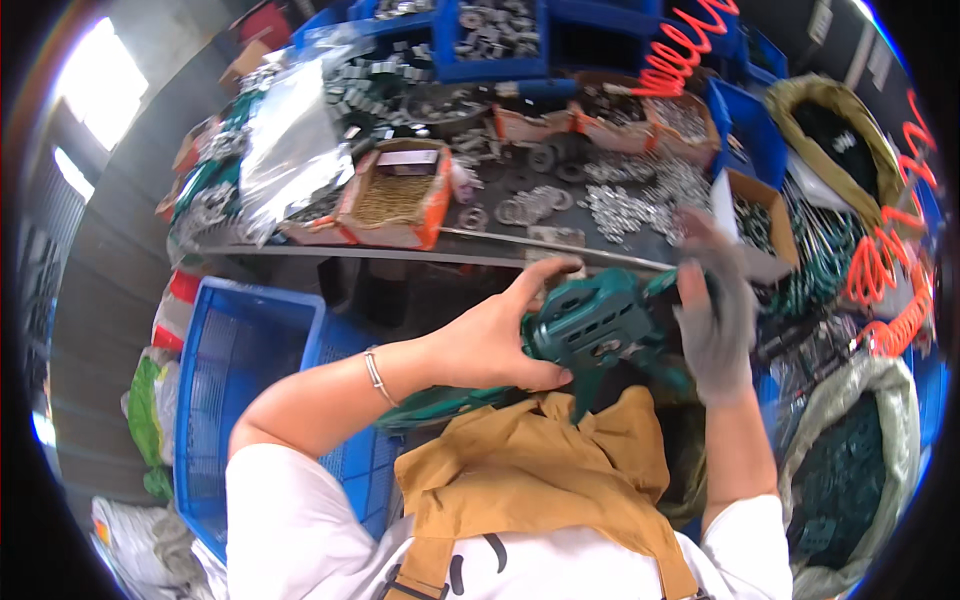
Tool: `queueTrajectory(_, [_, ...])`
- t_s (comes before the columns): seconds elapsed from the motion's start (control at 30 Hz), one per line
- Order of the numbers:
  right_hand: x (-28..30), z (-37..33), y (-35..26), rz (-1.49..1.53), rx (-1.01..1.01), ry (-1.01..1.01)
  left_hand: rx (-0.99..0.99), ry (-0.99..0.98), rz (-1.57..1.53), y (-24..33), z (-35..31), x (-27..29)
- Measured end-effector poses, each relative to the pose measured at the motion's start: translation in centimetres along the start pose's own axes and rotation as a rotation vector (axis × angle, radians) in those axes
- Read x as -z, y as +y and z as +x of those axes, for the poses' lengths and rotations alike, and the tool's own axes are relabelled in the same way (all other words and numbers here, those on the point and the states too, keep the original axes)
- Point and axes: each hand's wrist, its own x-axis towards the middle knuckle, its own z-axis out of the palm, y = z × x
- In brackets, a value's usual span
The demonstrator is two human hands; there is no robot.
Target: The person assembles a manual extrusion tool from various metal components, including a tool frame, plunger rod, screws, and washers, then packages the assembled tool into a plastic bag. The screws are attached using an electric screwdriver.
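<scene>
In front of my tan apron, a dark green slotted housing (600, 325) with projecting arms is held up over the bench's near edge. My left hand (510, 335), bare and with a bracelet at the wrist, closes on its left end, thumb below and fingers above. On the right side, my right hand (718, 325) wears a grey glove and is smeared by motion. Its thumb is close to the housing's dark right end; whether it touches cannot be made out. Another green part (440, 402) shows below my left forearm.
Across the bench lie loose metal nuts (640, 200), washers (535, 205) and an orange-edged box of small brass-coloured pieces (395, 195). Blue bins (490, 65) line the back. A blue crate (250, 400) stands left; a sack of dark green parts (845, 480) right. Red coiled hoses (690, 45) hang above.
</scene>
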Motion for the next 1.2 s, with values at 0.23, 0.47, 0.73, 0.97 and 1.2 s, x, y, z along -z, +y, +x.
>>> queueTrajectory(0.23, [-7.8, -5.8, -3.6, -0.361, 0.296, -0.153, -0.379, 0.699, -0.272, 1.3, -4.1, -3.0])
queueTrajectory(0.47, [-5.8, -8.5, 2.2, -0.083, 0.385, -0.469, -0.186, 0.315, -0.223, -9.1, -12.6, 7.9])
queueTrajectory(0.73, [-8.2, -9.9, 4.0, -0.348, 0.441, -0.724, -0.052, 1.008, 0.879, -13.0, -11.5, 25.3])
queueTrajectory(0.97, [-7.3, -9.3, 1.1, -0.667, 0.506, -0.84, 0.183, 0.781, 1.178, -15.0, -8.6, 27.7])
queueTrajectory(1.2, [-12.7, -2.2, -4.6, -0.128, 0.532, -0.952, 0.157, 0.871, 1.218, -13.7, -8.7, 29.0])
